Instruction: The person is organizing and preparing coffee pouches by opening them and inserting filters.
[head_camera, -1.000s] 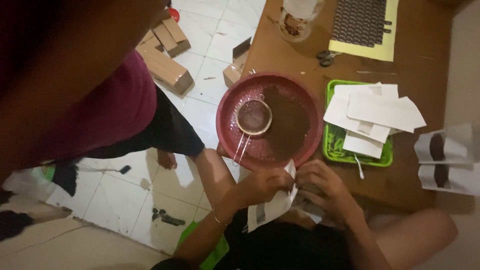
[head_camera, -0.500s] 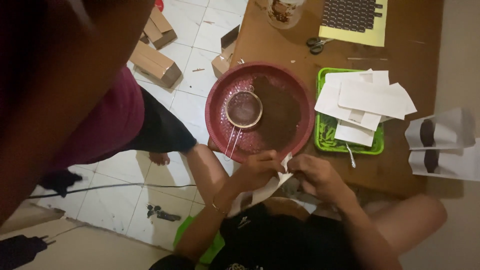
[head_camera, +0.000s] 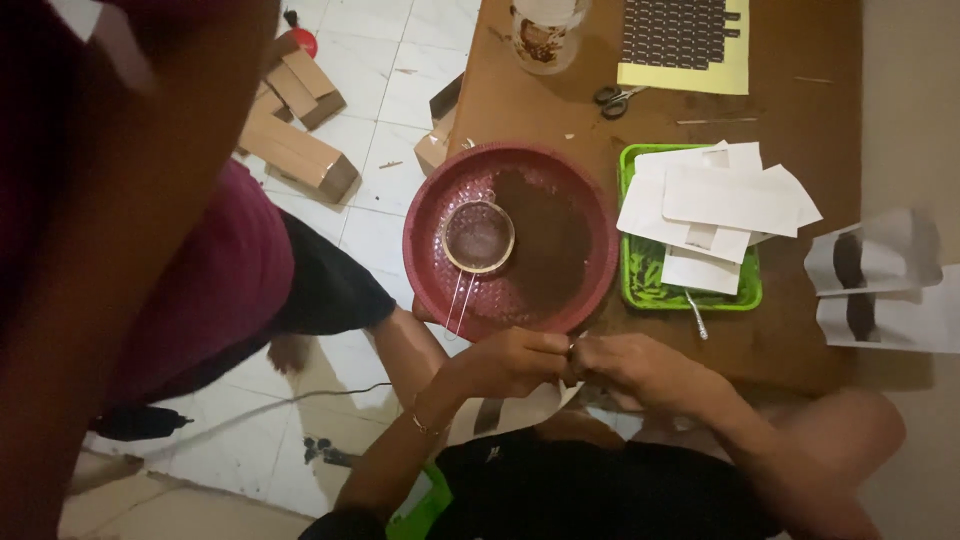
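The person wears a black top (head_camera: 590, 490) with sleeves ending above the elbows, so both forearms are bare. A thin bracelet (head_camera: 424, 424) circles the left wrist. The fingers (head_camera: 545, 352) carry no gloves.

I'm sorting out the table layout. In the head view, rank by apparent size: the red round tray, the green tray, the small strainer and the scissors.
1. red round tray
2. green tray
3. small strainer
4. scissors

The scissors lie farther from the camera, so their small look is less sure.
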